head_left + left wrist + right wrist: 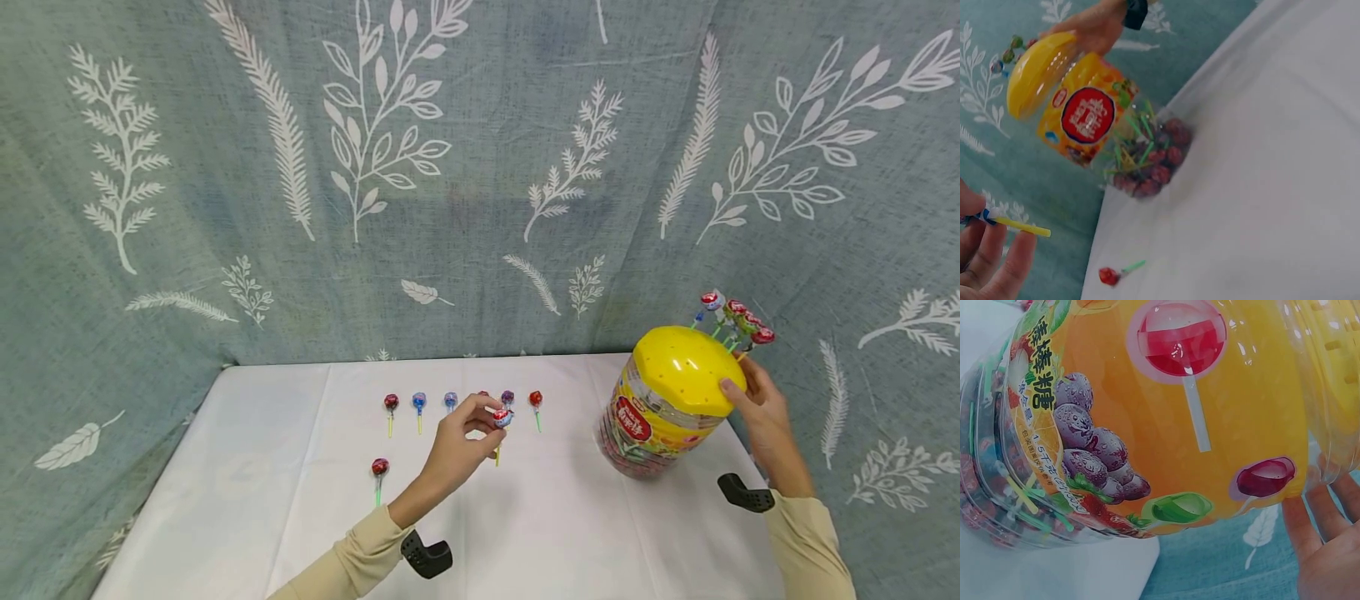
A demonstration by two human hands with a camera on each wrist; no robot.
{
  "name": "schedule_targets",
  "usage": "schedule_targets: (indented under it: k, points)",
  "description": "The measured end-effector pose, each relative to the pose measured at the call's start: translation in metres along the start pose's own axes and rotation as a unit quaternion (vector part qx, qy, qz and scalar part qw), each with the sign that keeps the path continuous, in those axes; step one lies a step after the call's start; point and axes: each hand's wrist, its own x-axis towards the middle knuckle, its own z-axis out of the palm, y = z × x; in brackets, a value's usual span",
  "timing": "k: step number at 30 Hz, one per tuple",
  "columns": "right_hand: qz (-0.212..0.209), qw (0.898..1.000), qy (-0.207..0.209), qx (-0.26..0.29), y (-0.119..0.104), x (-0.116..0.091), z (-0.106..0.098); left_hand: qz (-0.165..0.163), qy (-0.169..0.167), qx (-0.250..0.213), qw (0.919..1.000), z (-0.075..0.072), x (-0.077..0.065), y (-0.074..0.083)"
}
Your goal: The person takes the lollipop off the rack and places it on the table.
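Note:
My left hand (459,442) pinches a lollipop (502,417) with a blue-and-red wrapper between thumb and fingers above the white table. Its yellow stick (1025,227) points down in the head view. At the right, my right hand (765,417) grips a big clear plastic jar (633,423) near its yellow lid (686,367), thumb on the lid's edge. The jar tilts, its lid toward the right and its base close over the table. Several lollipops (738,317) stand stuck in the lid's far side, and more lollipops (1022,500) lie inside the jar.
A row of lollipops lies on the white tablecloth (247,492): a dark red one (392,403), a blue one (419,402) and others, ending at a red one (536,400). Another red lollipop (380,468) lies nearer, left of my left hand. A patterned grey-green curtain (480,250) hangs behind.

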Motion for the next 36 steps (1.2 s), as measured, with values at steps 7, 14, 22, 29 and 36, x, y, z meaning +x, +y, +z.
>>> schedule_targets:
  k: [7, 14, 22, 29, 36]
  points:
    - [-0.001, 1.000, 0.004, 0.002, 0.001, 0.000, 0.000, -0.007, 0.039, 0.002, 0.9992, -0.019, -0.007, -0.014]
    - [0.000, 1.000, 0.003, 0.007, 0.000, -0.001, 0.001, -0.036, 0.077, 0.003, 0.9964, -0.041, -0.013, -0.026]
    - [0.003, 1.000, 0.000, 0.014, 0.000, -0.001, 0.001, -0.062, 0.126, 0.022, 0.9899, -0.062, -0.015, -0.063]
    - [0.013, 1.000, 0.009, -0.001, 0.002, -0.001, 0.000, -0.101, 0.153, 0.040, 0.9822, -0.071, -0.023, -0.078]
    - [0.005, 1.000, 0.006, 0.008, 0.001, -0.001, 0.000, -0.134, 0.177, 0.082, 0.9716, -0.076, -0.030, -0.091]
